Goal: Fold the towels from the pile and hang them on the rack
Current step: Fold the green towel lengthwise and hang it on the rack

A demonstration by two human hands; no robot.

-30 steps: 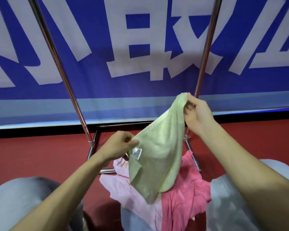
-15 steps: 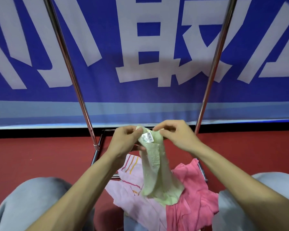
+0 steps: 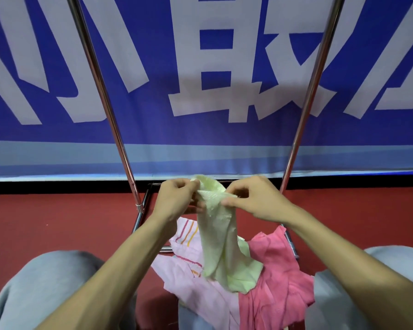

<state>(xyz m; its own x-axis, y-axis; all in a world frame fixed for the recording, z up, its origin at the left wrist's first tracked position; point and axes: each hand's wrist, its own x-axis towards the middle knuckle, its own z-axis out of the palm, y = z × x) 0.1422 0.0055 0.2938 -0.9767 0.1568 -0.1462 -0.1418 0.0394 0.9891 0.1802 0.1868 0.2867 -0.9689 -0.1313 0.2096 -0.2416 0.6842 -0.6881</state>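
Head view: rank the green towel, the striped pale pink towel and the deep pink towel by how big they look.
1. deep pink towel
2. striped pale pink towel, nearly alike; the green one hides part of it, so unsure
3. green towel, bunched and held nearer the camera

Three towels: green towel (image 3: 219, 246), pale pink towel (image 3: 200, 296), deep pink towel (image 3: 277, 282). Two hands: left hand (image 3: 177, 201), right hand (image 3: 258, 201). Two rack poles: left pole (image 3: 105, 98), right pole (image 3: 312, 86). One banner (image 3: 200, 139). Two knees: left knee (image 3: 45, 294), right knee (image 3: 329, 313).
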